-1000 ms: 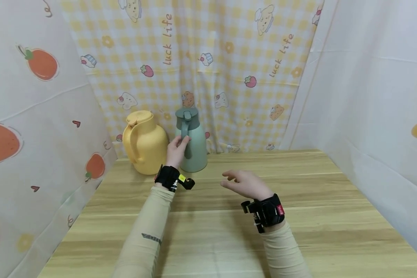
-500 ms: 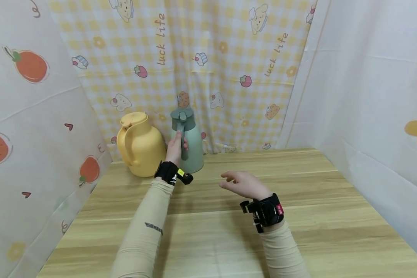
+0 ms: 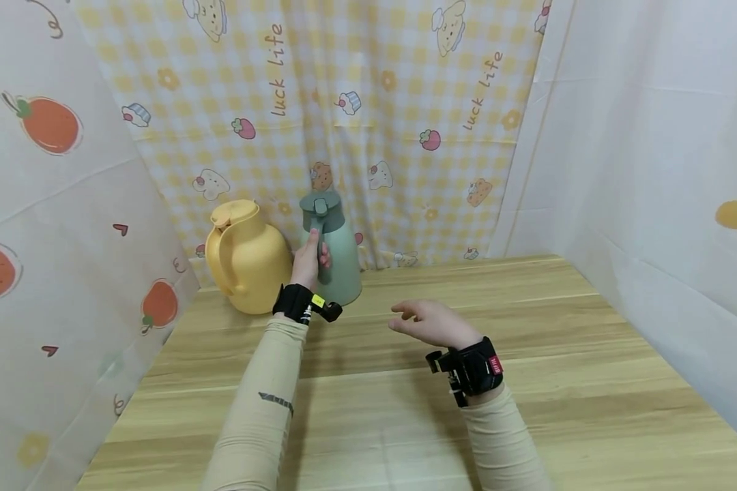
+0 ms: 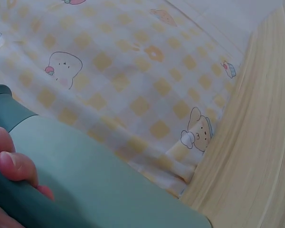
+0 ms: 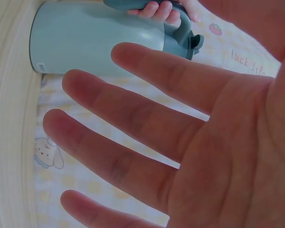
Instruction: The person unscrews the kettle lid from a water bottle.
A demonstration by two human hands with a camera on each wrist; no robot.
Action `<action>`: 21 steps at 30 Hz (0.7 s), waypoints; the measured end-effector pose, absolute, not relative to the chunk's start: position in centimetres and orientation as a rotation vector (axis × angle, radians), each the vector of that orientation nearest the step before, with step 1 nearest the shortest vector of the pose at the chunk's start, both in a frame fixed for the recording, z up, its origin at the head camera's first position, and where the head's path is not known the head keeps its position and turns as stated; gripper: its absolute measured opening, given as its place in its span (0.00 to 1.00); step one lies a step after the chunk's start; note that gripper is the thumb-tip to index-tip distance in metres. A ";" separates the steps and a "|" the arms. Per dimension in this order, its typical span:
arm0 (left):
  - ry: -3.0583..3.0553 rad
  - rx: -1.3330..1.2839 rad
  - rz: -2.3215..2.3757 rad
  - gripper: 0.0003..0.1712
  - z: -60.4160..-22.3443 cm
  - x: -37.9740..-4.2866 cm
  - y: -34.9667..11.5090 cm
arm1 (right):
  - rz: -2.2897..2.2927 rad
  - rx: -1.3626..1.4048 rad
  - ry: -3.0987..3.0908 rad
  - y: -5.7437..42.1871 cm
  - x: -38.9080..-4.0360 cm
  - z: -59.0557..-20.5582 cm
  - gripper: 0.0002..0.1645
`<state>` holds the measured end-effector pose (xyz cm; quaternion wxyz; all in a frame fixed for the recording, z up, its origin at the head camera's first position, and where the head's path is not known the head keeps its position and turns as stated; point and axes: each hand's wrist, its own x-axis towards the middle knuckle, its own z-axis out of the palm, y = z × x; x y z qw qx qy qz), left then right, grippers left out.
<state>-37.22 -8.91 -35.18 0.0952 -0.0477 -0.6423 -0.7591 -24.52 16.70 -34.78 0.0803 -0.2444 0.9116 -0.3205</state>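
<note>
A green thermos jug (image 3: 342,266) with a darker lid and handle stands upright near the back of the table. My left hand (image 3: 308,264) grips its handle; in the left wrist view, curled fingers (image 4: 19,166) wrap around the dark handle beside the pale body. To the right, my right hand (image 3: 436,323) hovers over the table, apart from the jug and holding nothing. Its fingers (image 5: 133,116) are spread and nearly straight in the right wrist view, where the jug (image 5: 95,38) shows beyond them.
A yellow thermos jug (image 3: 258,262) stands just left of the green one, close to my left hand. The wooden table (image 3: 528,327) is bounded by a checked curtain (image 3: 399,198) at the back and white patterned curtains at both sides.
My left hand has gone from touching the green jug's handle to wrapping its fingers around it. The head view has shifted slightly to the right. My right hand keeps its pose.
</note>
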 end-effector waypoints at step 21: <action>-1.907 -0.160 -2.300 0.32 -34.9 -35.6 -8.6 | -0.941 -0.745 2.721 16.8 -24.7 -34.7 0.29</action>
